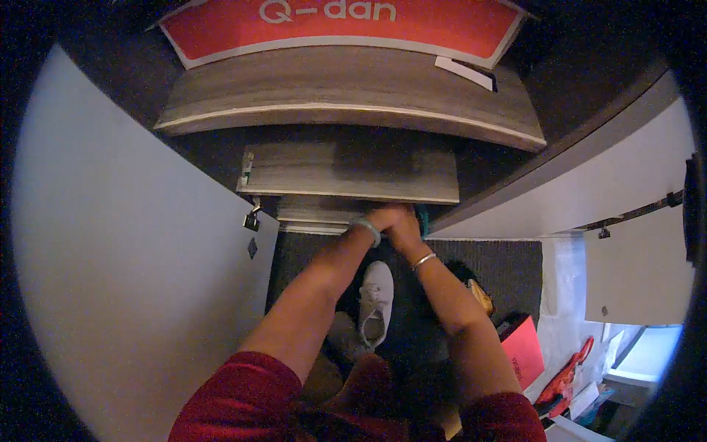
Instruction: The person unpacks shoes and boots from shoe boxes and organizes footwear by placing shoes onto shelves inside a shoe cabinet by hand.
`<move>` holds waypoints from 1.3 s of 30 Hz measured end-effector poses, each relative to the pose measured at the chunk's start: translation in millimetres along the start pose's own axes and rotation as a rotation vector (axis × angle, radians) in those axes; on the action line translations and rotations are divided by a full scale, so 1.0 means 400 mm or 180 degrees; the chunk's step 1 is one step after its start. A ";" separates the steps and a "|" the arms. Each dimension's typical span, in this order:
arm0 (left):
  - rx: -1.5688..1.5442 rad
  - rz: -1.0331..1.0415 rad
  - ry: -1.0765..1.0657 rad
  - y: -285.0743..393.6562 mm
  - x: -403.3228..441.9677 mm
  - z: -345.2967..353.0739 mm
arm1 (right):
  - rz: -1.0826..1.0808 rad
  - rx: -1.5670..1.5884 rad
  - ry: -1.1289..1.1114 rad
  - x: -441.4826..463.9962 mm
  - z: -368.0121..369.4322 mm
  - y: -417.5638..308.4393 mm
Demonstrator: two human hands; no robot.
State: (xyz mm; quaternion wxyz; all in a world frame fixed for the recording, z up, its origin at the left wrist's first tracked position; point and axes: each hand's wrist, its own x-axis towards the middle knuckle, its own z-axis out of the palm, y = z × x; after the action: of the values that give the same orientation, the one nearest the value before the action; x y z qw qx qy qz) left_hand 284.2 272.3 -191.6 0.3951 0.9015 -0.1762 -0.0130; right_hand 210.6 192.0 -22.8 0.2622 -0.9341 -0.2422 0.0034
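Near the middle shelf (331,166)'s front edge, the teal item (423,221), long axis unclear, lies just right of the right hand (403,230), nearer than the left hand (383,218); whether either pinches anything, I cannot tell.

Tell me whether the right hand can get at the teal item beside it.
Likely yes: the right hand appears right beside the teal item, with nothing visible between them.

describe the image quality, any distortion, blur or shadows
Head view: wide-angle distortion bows the upper shelf, black vignetting fills the corners; same view: the left hand and right hand look soft and dim, and shadow darkens part of the lower shelf.
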 end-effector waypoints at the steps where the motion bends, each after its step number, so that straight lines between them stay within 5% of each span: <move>1: 0.0055 -0.0762 -0.0300 0.275 -0.067 -0.254 | 0.0131 0.0858 -0.0235 -0.012 -0.057 -0.036; 5: 0.0959 -0.0870 0.0193 0.454 -0.191 -0.359 | 0.0100 -0.0108 -0.0077 -0.138 -0.120 -0.081; 7: -0.0980 -0.0997 0.0695 0.448 -0.239 -0.332 | -0.0087 0.0864 -0.0048 -0.189 -0.200 -0.103; 10: -0.2542 -0.0676 0.0409 0.540 -0.316 -0.390 | 0.0312 0.1563 0.0013 -0.237 -0.364 -0.189; 17: -0.1778 0.0388 0.1565 0.843 -0.215 -0.772 | -0.1171 0.0808 0.1806 -0.124 -0.635 -0.374; 20: -0.1083 0.0311 0.1761 0.742 -0.113 -0.766 | -0.0769 -0.0675 0.1563 -0.039 -0.605 -0.384; 24: -0.0529 0.0054 0.1031 0.658 -0.120 -0.706 | -0.0185 -0.0804 0.0835 -0.009 -0.474 -0.288; 27: 0.2056 0.1661 0.1077 0.540 -0.059 -0.623 | 0.0438 -0.0678 0.0420 0.073 -0.470 -0.301; 30: 0.1880 0.1017 0.1142 0.451 0.088 -0.606 | 0.1232 -0.0680 -0.0188 0.174 -0.491 -0.316; 34: 0.1677 0.0176 0.1359 0.385 0.140 -0.675 | 0.0307 -0.0864 0.0908 0.284 -0.384 -0.174; 39: 0.1650 -0.0347 0.1571 0.307 0.138 -0.753 | 0.0801 -0.0704 0.0700 0.421 -0.403 -0.107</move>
State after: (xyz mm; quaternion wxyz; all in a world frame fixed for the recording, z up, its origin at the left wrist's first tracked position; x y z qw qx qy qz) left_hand 347.3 390.6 109.8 0.1827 0.9558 -0.0247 0.2290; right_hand 361.6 221.6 157.6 0.1804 -0.9749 -0.0923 -0.0925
